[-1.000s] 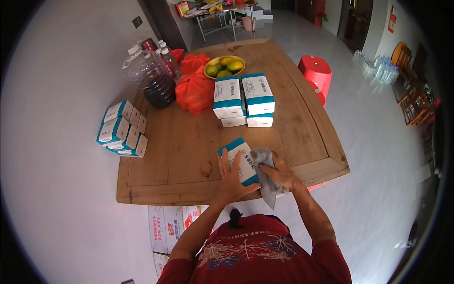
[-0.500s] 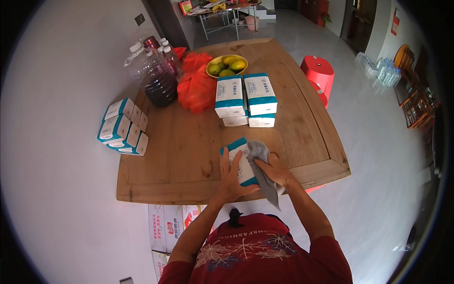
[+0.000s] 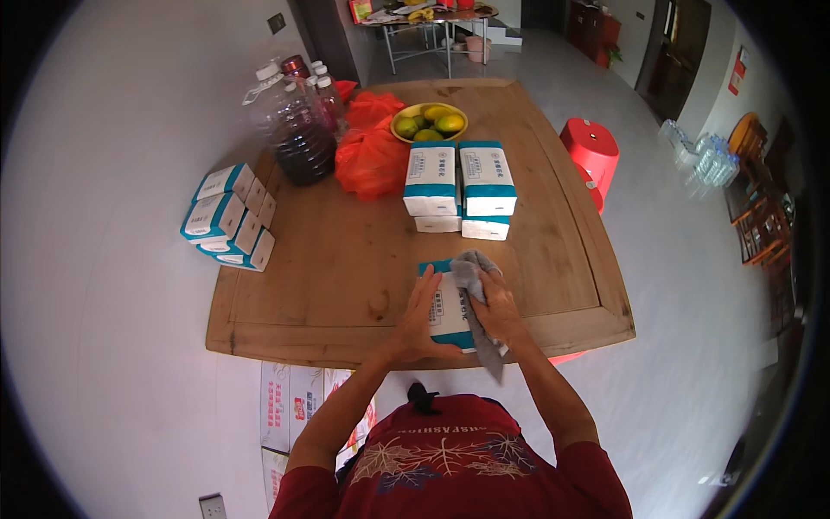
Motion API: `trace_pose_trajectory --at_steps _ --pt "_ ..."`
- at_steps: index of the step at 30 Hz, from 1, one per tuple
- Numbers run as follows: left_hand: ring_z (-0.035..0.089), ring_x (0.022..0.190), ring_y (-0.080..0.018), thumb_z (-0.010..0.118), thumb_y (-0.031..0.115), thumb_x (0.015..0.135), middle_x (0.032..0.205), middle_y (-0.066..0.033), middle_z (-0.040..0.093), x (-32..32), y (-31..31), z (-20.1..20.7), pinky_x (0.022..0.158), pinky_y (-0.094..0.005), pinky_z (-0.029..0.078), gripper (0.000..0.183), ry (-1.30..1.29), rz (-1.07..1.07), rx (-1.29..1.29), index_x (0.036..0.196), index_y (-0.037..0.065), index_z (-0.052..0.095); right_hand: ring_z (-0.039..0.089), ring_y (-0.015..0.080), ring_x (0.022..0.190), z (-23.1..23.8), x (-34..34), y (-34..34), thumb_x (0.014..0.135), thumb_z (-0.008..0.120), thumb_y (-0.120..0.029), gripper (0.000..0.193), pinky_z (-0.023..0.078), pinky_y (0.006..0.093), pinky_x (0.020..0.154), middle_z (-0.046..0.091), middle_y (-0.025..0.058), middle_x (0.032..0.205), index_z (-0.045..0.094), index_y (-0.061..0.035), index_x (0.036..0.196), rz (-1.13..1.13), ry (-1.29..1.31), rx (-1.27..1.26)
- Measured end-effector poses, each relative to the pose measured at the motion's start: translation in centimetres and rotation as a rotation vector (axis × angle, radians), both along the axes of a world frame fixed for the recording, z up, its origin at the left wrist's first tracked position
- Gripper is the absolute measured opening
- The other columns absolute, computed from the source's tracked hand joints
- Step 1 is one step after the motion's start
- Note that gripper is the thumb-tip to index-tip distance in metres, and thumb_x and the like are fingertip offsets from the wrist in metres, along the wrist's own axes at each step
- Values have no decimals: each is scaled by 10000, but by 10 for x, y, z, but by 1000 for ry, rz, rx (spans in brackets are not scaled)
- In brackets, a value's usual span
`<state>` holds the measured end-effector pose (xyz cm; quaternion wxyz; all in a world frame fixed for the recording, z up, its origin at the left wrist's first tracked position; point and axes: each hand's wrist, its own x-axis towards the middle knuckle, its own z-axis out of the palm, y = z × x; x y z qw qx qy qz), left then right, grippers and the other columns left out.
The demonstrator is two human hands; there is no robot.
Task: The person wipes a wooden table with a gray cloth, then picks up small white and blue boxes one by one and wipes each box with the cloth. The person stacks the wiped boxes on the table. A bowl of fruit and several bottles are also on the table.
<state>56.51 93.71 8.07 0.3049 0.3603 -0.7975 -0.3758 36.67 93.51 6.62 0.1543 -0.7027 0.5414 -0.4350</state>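
Observation:
A white and teal tissue pack [image 3: 448, 318] lies near the table's front edge, its long side now roughly in line with my forearms. My left hand [image 3: 417, 327] grips it along the left side, with the thumb at the near end. My right hand [image 3: 497, 310] holds a crumpled grey cloth [image 3: 472, 265] against the pack's right side. One end of the cloth hangs down toward the table edge. Just beyond, more tissue packs [image 3: 432, 180] of the same kind stand stacked in two columns.
Another stack of tissue packs [image 3: 214, 216] stands at the table's left edge. Behind are a large jug of dark liquid [image 3: 298, 151], red plastic bags [image 3: 372, 160] and a yellow bowl of fruit [image 3: 396, 130]. Red stools [image 3: 592, 147] stand right of the wooden table [image 3: 333, 259].
The pack has turned from a slant to nearly straight, and both hands have turned with it. The cloth now lies more over its right side. The whole view has shifted slightly.

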Motion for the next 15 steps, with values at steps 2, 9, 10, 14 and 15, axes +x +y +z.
trace_pose_trajectory --at_steps 2,9,10,14,15 --pt "122 1384 -354 863 447 529 1496 -211 76 2 2 -8 1109 -427 191 1330 69 54 8 1461 66 -5 514 305 1013 11 6 -5 731 611 -106 451 419 402 844 558 111 1087 564 -62 1178 99 205 -86" --pt "123 1376 -336 872 501 501 1470 -216 81 -1 6 -23 1112 -404 178 1460 379 -28 395 1421 -4 -144 455 277 1075 38 26 10 678 637 -171 488 344 477 850 546 76 1080 585 -122 1161 287 562 -62" --pt "135 1370 -336 878 480 505 1468 -213 83 1 4 -34 1110 -405 184 1455 324 -13 317 1422 -3 -143 459 286 1070 34 28 4 691 634 -174 476 355 477 844 545 87 1081 582 -112 1160 212 533 -69" --pt "284 1279 -253 883 324 558 1390 -149 233 -1 0 -38 1066 -373 258 1336 259 -1 227 1440 50 -82 484 332 1044 13 29 -30 753 612 -192 420 409 481 817 538 138 1093 571 -60 1150 -6 406 -29" --pt "308 1259 -247 876 312 572 1372 -144 259 -2 -1 -35 1056 -367 276 1304 269 -4 223 1441 47 -59 493 345 1037 8 28 -36 772 605 -198 407 425 482 808 537 153 1098 568 -45 1147 -37 372 0"
